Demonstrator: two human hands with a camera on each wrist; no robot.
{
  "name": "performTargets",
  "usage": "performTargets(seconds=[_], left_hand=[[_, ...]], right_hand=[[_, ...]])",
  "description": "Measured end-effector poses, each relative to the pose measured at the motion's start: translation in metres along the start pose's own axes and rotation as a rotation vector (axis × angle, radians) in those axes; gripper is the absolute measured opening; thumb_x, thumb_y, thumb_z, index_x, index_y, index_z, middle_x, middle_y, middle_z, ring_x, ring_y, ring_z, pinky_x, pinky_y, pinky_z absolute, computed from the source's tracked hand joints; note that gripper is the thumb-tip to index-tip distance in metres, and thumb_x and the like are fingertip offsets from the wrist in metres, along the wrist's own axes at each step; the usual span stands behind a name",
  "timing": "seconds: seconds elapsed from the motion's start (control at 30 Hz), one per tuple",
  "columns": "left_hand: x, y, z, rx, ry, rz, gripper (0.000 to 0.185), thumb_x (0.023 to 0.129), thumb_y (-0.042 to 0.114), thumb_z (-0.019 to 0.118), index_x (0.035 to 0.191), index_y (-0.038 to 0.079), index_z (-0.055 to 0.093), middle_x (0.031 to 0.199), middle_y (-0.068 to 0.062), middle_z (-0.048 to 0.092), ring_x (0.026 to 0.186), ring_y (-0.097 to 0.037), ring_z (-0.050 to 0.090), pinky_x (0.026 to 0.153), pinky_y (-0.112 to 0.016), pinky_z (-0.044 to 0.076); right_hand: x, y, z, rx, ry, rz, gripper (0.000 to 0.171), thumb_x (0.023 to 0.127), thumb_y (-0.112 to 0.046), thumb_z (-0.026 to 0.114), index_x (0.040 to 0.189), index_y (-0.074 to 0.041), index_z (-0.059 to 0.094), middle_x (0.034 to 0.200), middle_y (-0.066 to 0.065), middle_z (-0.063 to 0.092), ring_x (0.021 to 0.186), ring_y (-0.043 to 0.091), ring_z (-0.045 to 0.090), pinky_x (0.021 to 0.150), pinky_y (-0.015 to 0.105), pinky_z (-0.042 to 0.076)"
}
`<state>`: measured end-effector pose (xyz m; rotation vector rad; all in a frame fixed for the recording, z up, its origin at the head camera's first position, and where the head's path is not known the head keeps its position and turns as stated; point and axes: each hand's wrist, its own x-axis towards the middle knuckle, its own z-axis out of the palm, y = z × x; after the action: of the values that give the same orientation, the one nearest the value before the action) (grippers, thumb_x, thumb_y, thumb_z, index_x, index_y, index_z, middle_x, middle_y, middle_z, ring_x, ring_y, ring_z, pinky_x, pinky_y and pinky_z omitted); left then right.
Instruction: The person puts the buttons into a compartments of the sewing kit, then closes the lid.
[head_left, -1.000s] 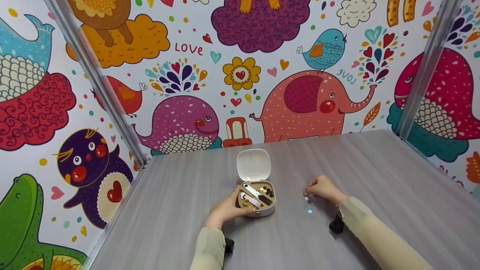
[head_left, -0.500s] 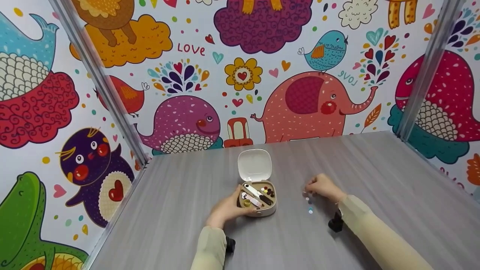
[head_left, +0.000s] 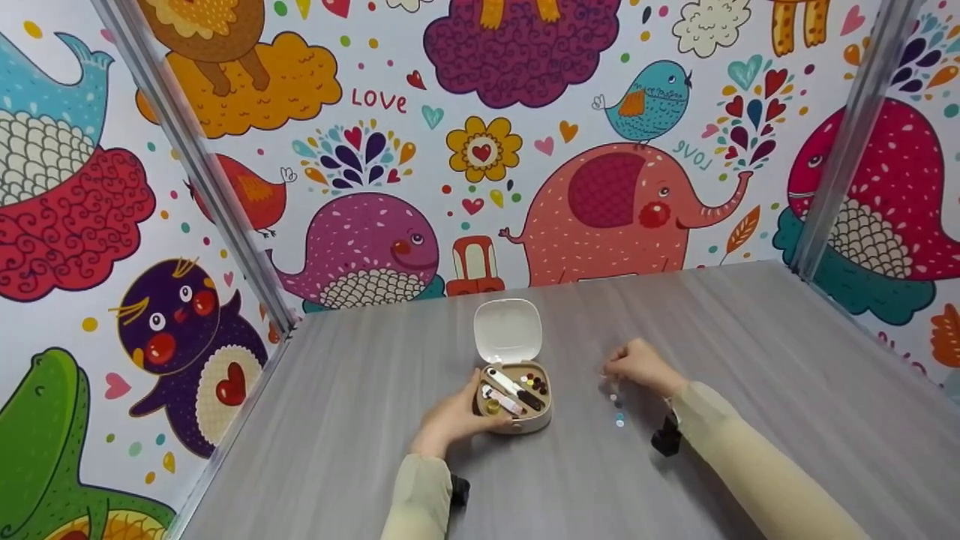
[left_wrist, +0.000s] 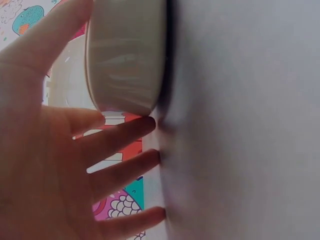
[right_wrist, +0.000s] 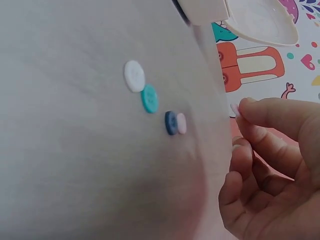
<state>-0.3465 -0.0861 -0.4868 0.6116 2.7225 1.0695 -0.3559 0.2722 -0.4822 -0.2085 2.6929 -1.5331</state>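
Note:
My left hand (head_left: 450, 424) holds the near left corner of a white sewing box (head_left: 534, 424), thumb at the front and fingers along the side. Its lid (head_left: 508, 330) stands up. Inside lie a long white-and-black tool (head_left: 514, 386), a pinkish tool (head_left: 504, 400), a gold thimble-like piece (head_left: 492, 406) and several small buttons (head_left: 534, 381). To the right, my right hand (head_left: 645, 367) pinches a small pale pink button (right_wrist: 234, 109), mostly hidden by the fingertips. Below it a white button (right_wrist: 134, 76), a teal button (right_wrist: 149, 98), a dark blue button (right_wrist: 171, 123) and a pink button (right_wrist: 182, 123) form a line.
The grey wood-grain table (head_left: 360, 375) meets cartoon-printed walls (head_left: 480, 210) at the back and sides. Metal posts (head_left: 202, 172) stand at its back corners. A black wrist strap device (head_left: 665, 441) sits on each forearm.
My right hand has shifted slightly left and away from me, off the row of buttons. The left hand and the box have stayed put.

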Motion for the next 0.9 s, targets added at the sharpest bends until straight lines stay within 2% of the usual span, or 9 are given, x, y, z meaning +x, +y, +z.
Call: performTargets(seconds=[0.1,0.33,0.57,0.8,0.9], left_hand=[[0.0,0.0,0.0,0.002,-0.002,-0.008,0.115,0.089,0.047,0.09,0.17,-0.006,0.028,0.158,-0.04,0.05,0.138,-0.058,0.058,0.113,-0.068,0.048],[0.003,0.001,-0.002,0.009,-0.002,-0.011,0.114,0.089,0.046,0.089,0.17,-0.006,0.029,0.161,-0.038,0.048,0.141,-0.057,0.056,0.115,-0.068,0.047],[0.003,0.002,-0.001,0.02,-0.01,-0.014,0.115,0.089,0.048,0.089,0.17,-0.006,0.028,0.156,-0.04,0.052,0.137,-0.057,0.059,0.113,-0.067,0.049],[0.0,0.002,0.0,0.004,-0.017,-0.023,0.115,0.09,0.047,0.089,0.17,-0.007,0.027,0.159,-0.04,0.049,0.14,-0.057,0.056,0.115,-0.067,0.048],[0.0,0.003,0.0,-0.002,-0.021,-0.025,0.115,0.09,0.047,0.089,0.17,-0.007,0.026,0.16,-0.039,0.048,0.141,-0.057,0.055,0.116,-0.067,0.047]], right_hand=[[0.002,-0.003,-0.001,-0.013,-0.001,0.001,0.019,0.094,-0.002,0.075,0.08,0.01,0.075,0.065,-0.002,0.06,0.059,0.011,0.049,0.055,0.024,0.04],[0.012,-0.011,-0.001,-0.048,0.01,-0.005,0.022,0.093,-0.002,0.077,0.073,0.001,0.069,0.063,-0.006,0.052,0.058,0.007,0.042,0.054,0.024,0.033],[0.017,-0.02,0.004,-0.071,0.026,-0.023,0.014,0.089,-0.002,0.077,0.086,0.012,0.079,0.071,0.0,0.067,0.061,0.007,0.047,0.057,0.022,0.038],[0.02,-0.026,0.013,-0.086,0.019,-0.023,0.012,0.089,-0.004,0.078,0.088,0.008,0.081,0.078,0.003,0.073,0.064,0.007,0.05,0.06,0.022,0.043],[0.022,-0.026,0.015,-0.084,0.022,-0.039,0.011,0.088,-0.003,0.077,0.085,0.007,0.081,0.075,0.003,0.071,0.062,0.006,0.05,0.058,0.021,0.042]])
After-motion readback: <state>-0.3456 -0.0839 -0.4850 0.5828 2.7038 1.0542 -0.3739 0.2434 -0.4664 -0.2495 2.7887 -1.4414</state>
